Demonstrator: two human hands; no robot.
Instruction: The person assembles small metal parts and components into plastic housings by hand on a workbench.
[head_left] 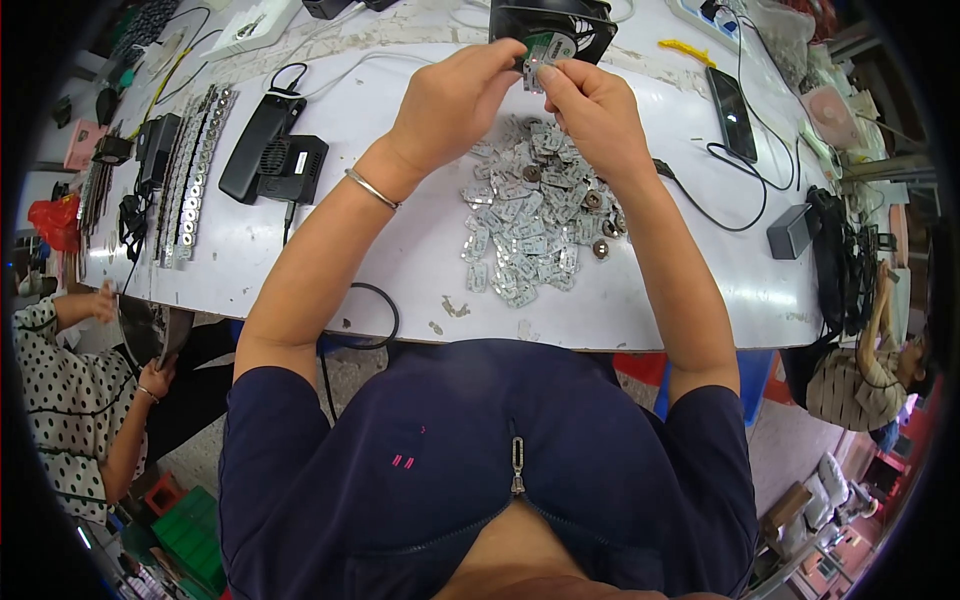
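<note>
Both my hands are raised over the far middle of the table, close in front of a black fan (590, 28). A small pale circuit board (534, 78) is pinched between the thumb and fingers of my right hand (600, 112), with a small reddish spot showing on it. My left hand (448, 108) is closed, its fingertips at the board's left edge; what they grip is hidden. Below my hands lies a loose pile of similar small boards (525, 235). Several brown ring-shaped parts (600, 248) rest along the pile's right side.
Left of the pile are a black device with a round grille (290, 165) and strips of round metal parts (195, 180). A phone (731, 112), a cable and a dark grey box (792, 232) lie right. Other people sit left (85, 400) and right (855, 385).
</note>
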